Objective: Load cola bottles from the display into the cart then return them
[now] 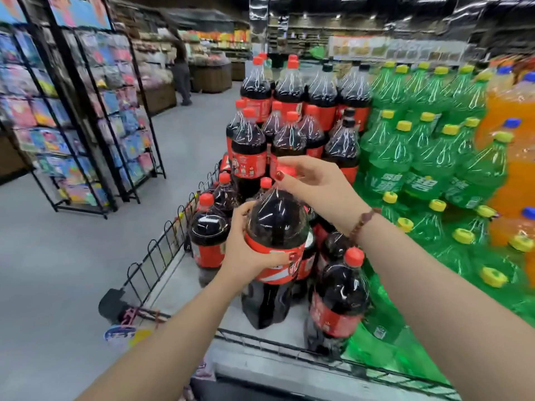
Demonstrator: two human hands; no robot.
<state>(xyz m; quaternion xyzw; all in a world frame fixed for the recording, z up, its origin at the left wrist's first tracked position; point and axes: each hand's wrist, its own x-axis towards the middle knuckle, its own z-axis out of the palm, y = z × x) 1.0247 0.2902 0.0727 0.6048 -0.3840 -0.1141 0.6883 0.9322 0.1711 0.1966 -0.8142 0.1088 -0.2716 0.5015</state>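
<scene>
- A large cola bottle (276, 256) is held upright above the low display platform (185, 273), with the left hand (246, 250) wrapped round its red label and the right hand (315, 183) closed over its neck and cap.
- Both grips are narrow and closed on this one bottle; whether its base is resting on the platform or is just clear of it cannot be told.
- Just beside it, more cola bottles (337, 296) are seen standing on the platform, inside a low black wire fence (162, 256).
- No cart can be identified in view, so it cannot be told whether the bottle is being taken out or put back.
- The weight is best carried by the lower hand, the upper one being used only for steadying, since a full bottle is judged to be heavy.
- The bottle should be kept vertical and clear of the neighbouring caps, so that none is toppled.
- Farther back, the cola stack (289, 111) is seen rising in tiers, with green soda bottles (419, 157) to its right and orange soda bottles (512, 140) beyond those.
</scene>
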